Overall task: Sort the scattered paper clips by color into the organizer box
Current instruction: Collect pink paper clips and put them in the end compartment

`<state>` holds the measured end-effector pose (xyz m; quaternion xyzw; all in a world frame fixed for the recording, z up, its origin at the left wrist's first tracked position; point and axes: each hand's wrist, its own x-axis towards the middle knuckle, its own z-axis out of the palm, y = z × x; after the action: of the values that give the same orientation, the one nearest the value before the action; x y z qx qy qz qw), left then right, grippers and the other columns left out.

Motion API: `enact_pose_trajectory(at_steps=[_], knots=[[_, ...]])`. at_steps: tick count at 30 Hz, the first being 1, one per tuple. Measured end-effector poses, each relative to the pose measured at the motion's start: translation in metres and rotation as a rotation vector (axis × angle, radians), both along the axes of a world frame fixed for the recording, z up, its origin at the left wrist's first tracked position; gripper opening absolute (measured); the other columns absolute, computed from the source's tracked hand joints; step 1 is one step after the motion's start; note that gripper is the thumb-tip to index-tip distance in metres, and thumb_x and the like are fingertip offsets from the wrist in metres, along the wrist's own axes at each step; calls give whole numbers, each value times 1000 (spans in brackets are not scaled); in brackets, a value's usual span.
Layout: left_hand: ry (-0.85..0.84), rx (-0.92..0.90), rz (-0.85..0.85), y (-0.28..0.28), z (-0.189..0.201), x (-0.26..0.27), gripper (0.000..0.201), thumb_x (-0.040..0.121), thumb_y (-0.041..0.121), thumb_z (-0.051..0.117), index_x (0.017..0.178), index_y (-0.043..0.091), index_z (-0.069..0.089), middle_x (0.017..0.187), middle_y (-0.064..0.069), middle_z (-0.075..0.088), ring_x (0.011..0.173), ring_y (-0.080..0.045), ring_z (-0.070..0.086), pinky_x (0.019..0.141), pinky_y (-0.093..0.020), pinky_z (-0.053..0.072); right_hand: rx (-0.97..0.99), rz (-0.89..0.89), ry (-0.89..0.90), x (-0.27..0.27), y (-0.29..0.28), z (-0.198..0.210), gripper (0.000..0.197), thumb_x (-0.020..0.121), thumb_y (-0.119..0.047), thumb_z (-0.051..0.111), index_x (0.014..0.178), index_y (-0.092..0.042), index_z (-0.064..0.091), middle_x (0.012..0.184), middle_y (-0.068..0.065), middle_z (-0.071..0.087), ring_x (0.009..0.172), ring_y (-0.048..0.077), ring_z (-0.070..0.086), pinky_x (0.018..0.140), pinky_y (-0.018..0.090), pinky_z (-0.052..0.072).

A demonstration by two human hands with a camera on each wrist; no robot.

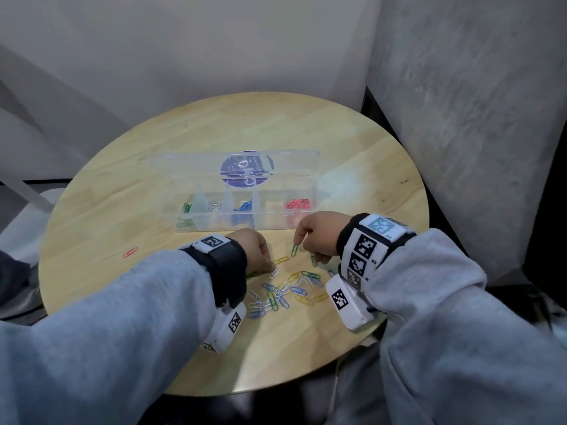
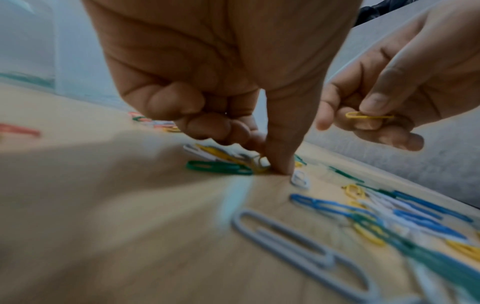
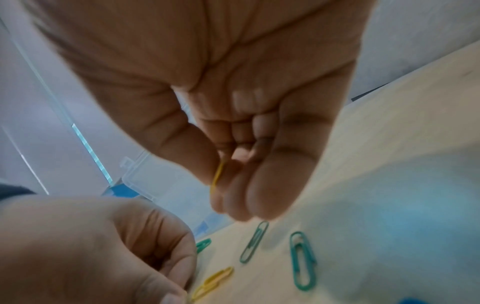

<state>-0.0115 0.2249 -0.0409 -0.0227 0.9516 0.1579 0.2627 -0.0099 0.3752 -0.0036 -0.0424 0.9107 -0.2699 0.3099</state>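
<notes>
The clear organizer box [image 1: 270, 223] stands open mid-table, with green, white, blue and red clips in separate compartments. Between it and me, loose clips [image 1: 285, 292] of mixed colors lie in a pile. My right hand [image 1: 299, 243] hovers above a green clip [image 3: 254, 242] lying on the wood and pinches a yellow clip [image 2: 369, 117] between thumb and fingers. My left hand [image 2: 265, 160] is down on the table with fingers curled. Its thumb tip presses the end of a white clip [image 2: 300, 179], and a green clip [image 2: 218, 167] lies beside it.
The round wooden table [image 1: 153, 210] sits in a corner between a pale wall and a grey textured wall on the right. A lone red clip [image 1: 130, 252] lies far left. The box lid [image 1: 190, 165] leans back behind the compartments.
</notes>
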Motion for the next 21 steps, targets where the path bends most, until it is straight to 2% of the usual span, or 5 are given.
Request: enact_pose_trajectory(at_steps=[6,9,15,18,21], knots=[[12,40,24,-1,7,4,25,76,22,70,59,19,53,63,4,57,66,-15,52,55,-18,39,-120,-131,-111,-1,5,4,30,89,0,35,67,-9,54,59,10,50,51,22,50,54,28,48],[-75,397,193,0,12,3,26,82,6,60,61,16,46,65,-8,56,57,-21,50,56,-23,44,-131,-184,-137,-3,7,3,30,88,1,31,66,-8,49,59,9,44,49,22,47,45,26,43],[-249,948,557,1,25,3,27,88,-2,38,64,7,43,59,-8,54,36,-11,53,36,-14,43,-156,-210,-199,-2,9,12,29,87,-1,30,63,-7,44,62,10,44,49,23,48,48,27,42],[-225,932,591,2,23,1,30,86,0,35,58,10,39,46,-2,47,33,-9,40,34,-11,26,-169,-175,-122,3,11,18,27,90,-7,35,65,-8,46,64,10,48,53,25,51,52,28,42],[-109,666,430,6,19,-2,28,86,1,41,61,14,41,58,-3,43,44,-12,32,40,-14,23,-1,2,-16,9,16,23,27,92,-22,50,67,-14,44,63,1,50,51,15,48,50,23,39]])
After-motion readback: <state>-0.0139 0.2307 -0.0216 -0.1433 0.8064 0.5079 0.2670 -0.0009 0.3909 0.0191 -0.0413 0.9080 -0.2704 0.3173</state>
